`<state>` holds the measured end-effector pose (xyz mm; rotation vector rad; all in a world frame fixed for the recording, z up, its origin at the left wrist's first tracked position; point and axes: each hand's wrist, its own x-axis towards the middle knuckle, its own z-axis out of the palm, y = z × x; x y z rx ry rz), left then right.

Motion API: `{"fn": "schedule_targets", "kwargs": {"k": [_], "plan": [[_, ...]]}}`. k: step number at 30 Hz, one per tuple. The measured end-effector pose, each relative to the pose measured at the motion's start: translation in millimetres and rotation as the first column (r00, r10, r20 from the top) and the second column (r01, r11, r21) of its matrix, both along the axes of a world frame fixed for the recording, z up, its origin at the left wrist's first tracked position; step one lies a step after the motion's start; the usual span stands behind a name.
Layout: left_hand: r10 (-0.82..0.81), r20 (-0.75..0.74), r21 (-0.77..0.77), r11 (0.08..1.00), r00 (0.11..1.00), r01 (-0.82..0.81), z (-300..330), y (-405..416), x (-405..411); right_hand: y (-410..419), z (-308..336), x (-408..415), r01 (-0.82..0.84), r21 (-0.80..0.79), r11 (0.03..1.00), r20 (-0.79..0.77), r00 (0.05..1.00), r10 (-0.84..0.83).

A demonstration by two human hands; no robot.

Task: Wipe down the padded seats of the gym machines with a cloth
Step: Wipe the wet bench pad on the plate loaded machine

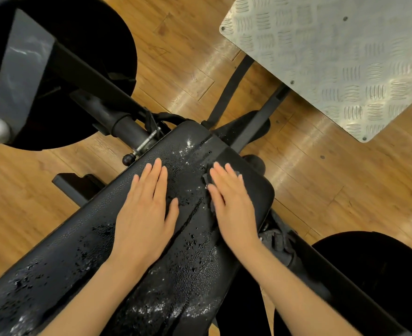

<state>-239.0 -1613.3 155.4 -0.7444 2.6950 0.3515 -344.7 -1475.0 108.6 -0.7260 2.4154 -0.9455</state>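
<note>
A long black padded seat runs from bottom left up to the middle, wet with droplets and streaks. My left hand lies flat on the pad with straight fingers, holding nothing. My right hand lies flat, fingers straight, pressing a dark grey cloth onto the pad near its right edge. Only small bits of the cloth show beside the fingers and thumb.
A checker-plate metal footplate stands at the upper right. Black weight plates sit at the upper left and lower right. Black frame bars and a pull pin lie beyond the pad, over a wooden floor.
</note>
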Motion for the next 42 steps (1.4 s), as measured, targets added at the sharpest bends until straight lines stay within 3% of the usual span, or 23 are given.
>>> {"fn": "schedule_targets", "kwargs": {"k": [5,8,11,13,17,23,30,36,42], "plan": [[0.001,-0.001,-0.027,1.0,1.0,-0.001,-2,0,0,-42,-37,-75,0.174,0.06,0.983,0.169,0.969,-0.182],[-0.005,0.003,-0.013,1.0,1.0,0.005,-2,0,0,-8,-26,-49,0.06,0.022,0.998,0.117,0.991,-0.062],[0.008,0.003,-0.017,1.0,1.0,-0.008,-2,1,0,25,-14,-30,0.046,0.029,0.999,0.074,0.996,-0.048],[0.005,0.003,-0.018,1.0,1.0,-0.005,-2,1,-2,-3,-26,-49,0.05,0.009,0.999,0.049,0.998,-0.05],[0.004,0.016,-0.029,1.0,1.0,-0.003,-3,2,-2,-68,-47,-88,0.045,-0.026,0.999,0.144,0.989,-0.041],[0.014,0.016,-0.023,1.0,1.0,-0.013,-3,2,-1,15,-35,-58,-0.131,-0.075,0.989,0.084,0.987,0.137],[0.012,0.017,-0.047,0.999,1.0,-0.011,-5,3,-2,-90,-57,-95,-0.138,-0.094,0.986,0.09,0.985,0.146],[0.006,0.012,-0.06,0.998,1.0,-0.006,-5,4,-1,-9,-28,-51,-0.186,-0.104,0.977,0.028,0.981,0.19],[0.001,0.002,-0.101,0.995,1.0,-0.001,-8,4,-1,-111,-47,-93,-0.129,-0.056,0.99,0.062,0.989,0.132]]}}
